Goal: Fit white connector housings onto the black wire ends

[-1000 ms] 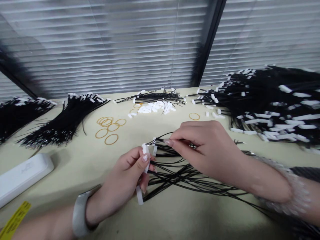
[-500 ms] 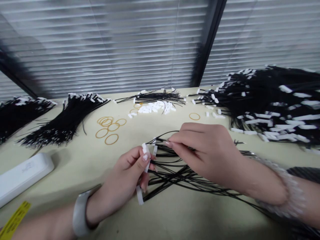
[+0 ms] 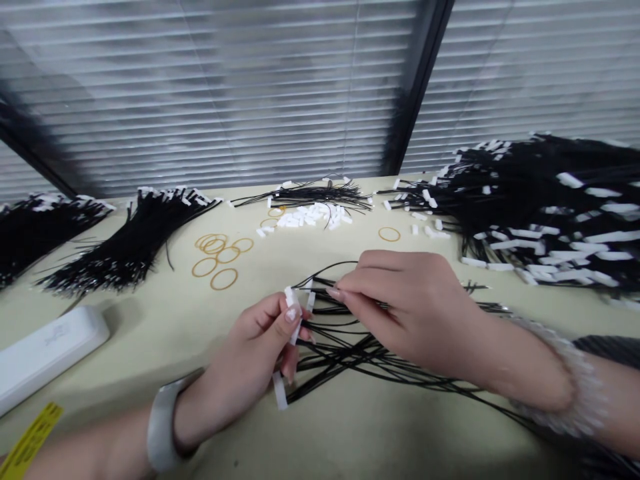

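Between the thumb and fingers of my left hand [image 3: 260,347] is a white connector housing [image 3: 291,300], tilted, with black wires leaving its right side. My right hand [image 3: 415,313] is closed in a pinch just to the right, on a thin black wire [image 3: 325,289] that runs to the top of that housing. Below my left fingers lies another white connector [image 3: 280,391] with its own wires. A further white connector [image 3: 311,301] shows behind the held one. Several black wires [image 3: 370,357] cross under my right hand; their far ends are partly hidden by it.
Tan rubber bands [image 3: 223,279] lie on the table at left centre. Loose white connectors [image 3: 310,215] form a small pile farther back. Bundles of black wires [image 3: 130,240] lie to the left, with a large heap [image 3: 545,193] at right. A white device [image 3: 50,353] sits at left.
My right hand's fingertips have shifted slightly left and down, closer to the held connector. My left hand keeps its grip nearly unmoved.
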A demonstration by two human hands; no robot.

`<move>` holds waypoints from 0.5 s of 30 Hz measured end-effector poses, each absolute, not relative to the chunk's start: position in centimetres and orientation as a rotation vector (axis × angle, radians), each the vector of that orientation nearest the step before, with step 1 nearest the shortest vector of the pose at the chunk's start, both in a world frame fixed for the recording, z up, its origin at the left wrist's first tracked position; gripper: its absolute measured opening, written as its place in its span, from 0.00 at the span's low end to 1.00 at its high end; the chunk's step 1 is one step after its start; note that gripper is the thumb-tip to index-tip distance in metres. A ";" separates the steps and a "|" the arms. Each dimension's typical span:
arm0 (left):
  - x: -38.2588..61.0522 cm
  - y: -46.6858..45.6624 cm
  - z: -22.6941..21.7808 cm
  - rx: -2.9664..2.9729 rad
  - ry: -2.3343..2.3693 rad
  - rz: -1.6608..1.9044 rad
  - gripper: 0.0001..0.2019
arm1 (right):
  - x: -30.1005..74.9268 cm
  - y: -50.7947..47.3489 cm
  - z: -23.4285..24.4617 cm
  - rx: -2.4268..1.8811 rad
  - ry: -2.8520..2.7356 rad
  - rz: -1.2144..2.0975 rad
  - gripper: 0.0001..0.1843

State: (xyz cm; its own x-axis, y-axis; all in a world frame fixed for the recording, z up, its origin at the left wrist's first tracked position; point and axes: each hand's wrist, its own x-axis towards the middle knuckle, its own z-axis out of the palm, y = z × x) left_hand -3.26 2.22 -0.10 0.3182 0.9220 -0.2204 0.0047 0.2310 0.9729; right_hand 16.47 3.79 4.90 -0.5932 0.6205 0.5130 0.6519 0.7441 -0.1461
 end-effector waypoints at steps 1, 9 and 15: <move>-3.3 2.2 -0.1 1.150 1.050 0.822 0.14 | 16.5 3.9 4.9 -0.951 -2.400 -0.063 0.14; -3.0 2.0 0.3 1.249 1.098 0.779 0.14 | 16.2 4.1 5.2 -1.008 -2.386 0.078 0.11; -2.7 1.6 0.8 1.452 1.145 0.748 0.15 | 15.7 3.9 4.9 -1.078 -2.457 0.198 0.11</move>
State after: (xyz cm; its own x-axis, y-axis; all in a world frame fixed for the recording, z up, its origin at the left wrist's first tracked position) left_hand -2.65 1.60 0.82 0.3368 0.9314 -0.1382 0.2480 0.0539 0.9673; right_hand 15.68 3.92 4.87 -0.5948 0.7273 0.3424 0.6629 0.6847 -0.3028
